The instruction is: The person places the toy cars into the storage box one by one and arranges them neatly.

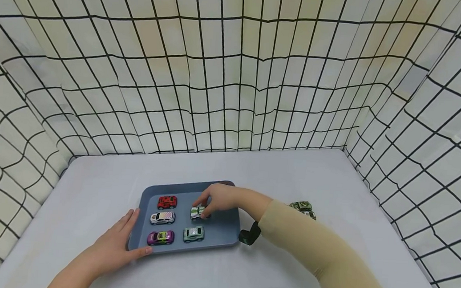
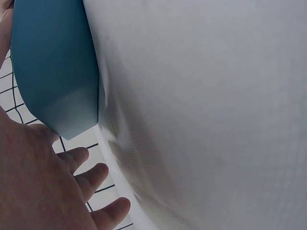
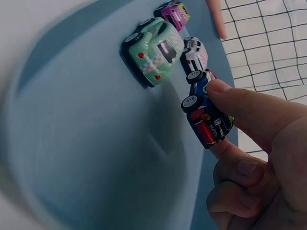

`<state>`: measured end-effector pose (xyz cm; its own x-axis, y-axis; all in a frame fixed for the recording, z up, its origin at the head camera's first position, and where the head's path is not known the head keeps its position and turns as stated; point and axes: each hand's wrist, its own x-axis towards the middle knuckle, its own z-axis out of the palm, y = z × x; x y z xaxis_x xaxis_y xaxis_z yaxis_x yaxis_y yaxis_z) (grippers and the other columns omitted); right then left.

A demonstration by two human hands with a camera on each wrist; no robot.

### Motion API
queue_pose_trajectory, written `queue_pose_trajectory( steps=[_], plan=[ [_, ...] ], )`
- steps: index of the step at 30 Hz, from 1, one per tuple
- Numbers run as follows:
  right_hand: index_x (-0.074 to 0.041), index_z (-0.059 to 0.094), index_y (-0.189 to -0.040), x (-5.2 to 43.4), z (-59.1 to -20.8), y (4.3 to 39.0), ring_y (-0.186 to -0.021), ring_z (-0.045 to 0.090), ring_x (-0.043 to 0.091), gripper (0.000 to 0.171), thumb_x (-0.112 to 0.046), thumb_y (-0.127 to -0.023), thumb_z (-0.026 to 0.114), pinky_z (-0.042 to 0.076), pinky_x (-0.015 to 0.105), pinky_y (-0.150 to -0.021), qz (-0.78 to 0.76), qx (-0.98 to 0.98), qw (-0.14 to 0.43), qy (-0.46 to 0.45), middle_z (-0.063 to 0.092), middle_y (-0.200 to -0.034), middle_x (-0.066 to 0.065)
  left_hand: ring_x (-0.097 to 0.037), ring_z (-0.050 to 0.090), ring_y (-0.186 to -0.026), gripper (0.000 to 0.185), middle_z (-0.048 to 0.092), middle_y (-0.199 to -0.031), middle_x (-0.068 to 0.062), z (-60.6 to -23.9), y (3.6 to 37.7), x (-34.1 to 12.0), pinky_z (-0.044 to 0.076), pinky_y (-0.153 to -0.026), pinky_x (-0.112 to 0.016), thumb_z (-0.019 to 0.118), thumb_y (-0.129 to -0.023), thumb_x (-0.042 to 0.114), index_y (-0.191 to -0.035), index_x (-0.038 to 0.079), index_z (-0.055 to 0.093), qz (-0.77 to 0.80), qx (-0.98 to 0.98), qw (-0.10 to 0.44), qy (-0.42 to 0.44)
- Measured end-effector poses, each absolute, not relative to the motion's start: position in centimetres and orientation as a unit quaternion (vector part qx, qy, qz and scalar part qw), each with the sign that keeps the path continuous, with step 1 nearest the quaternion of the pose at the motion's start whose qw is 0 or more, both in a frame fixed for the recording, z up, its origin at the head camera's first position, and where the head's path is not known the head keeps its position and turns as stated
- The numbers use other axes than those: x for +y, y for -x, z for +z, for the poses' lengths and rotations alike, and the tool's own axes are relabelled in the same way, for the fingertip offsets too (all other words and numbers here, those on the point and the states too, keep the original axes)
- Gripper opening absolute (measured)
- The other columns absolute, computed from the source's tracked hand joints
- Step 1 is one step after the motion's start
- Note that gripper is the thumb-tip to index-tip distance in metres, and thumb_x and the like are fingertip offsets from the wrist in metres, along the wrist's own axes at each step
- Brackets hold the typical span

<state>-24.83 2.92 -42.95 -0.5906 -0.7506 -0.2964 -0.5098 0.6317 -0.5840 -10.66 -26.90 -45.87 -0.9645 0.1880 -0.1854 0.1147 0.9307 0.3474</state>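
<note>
My right hand (image 1: pixel 222 198) pinches a small toy car (image 1: pixel 196 212) between thumb and fingers, over the middle of a blue-grey tray (image 1: pixel 222 235). In the right wrist view that toy car (image 3: pixel 207 125) shows a dark rear with red and blue parts, tilted. To its left in the tray stand a red toy car (image 1: pixel 167 202), a white one (image 1: pixel 163 218) and a purple-and-yellow one (image 1: pixel 160 237). A mint-green toy car (image 1: pixel 194 234) is just in front of it. My left hand (image 1: pixel 112 247) touches the tray's front left corner, fingers along the side and thumb at the front rim.
On the white-covered table (image 1: pixel 285 273), right of the tray, a camouflage-green toy car (image 1: pixel 301 205) and another toy car (image 1: pixel 310 214) lie partly behind my right sleeve. Black netting (image 1: pixel 240 55) over white cloth closes off the back and both sides.
</note>
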Motion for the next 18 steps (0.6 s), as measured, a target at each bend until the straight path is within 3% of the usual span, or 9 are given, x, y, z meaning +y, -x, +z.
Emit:
queue_pose_trajectory(
  steps=[4, 18],
  plan=[
    [-0.027, 0.071, -0.125, 1.7, -43.4, 24.8, -0.101, 0.059, 0.003, 0.040, -0.030, -0.086, 0.079, 0.049, 0.026, -0.091, -0.225, 0.861, 0.279, 0.360, 0.068, -0.112, -0.008, -0.060, 0.025, -0.136, 0.124, 0.018, -0.155, -0.037, -45.9, 10.5, -27.0, 0.032, -0.101, -0.072, 0.067, -0.076, 0.072, -0.156, -0.005, 0.012, 0.169, 0.977, 0.105, -0.078],
    [-0.025, 0.069, -0.128, 0.1, -44.9, 25.1, -0.109, 0.061, 0.005, 0.041, -0.026, -0.088, 0.077, 0.049, 0.025, -0.095, -0.230, 0.861, 0.296, 0.344, 0.069, -0.118, -0.006, -0.060, 0.025, -0.137, 0.125, 0.017, -0.156, -0.036, -45.8, 10.5, -27.0, 0.032, -0.102, -0.072, 0.066, -0.076, 0.075, -0.156, -0.003, 0.011, 0.171, 0.977, 0.106, -0.076]
  ],
)
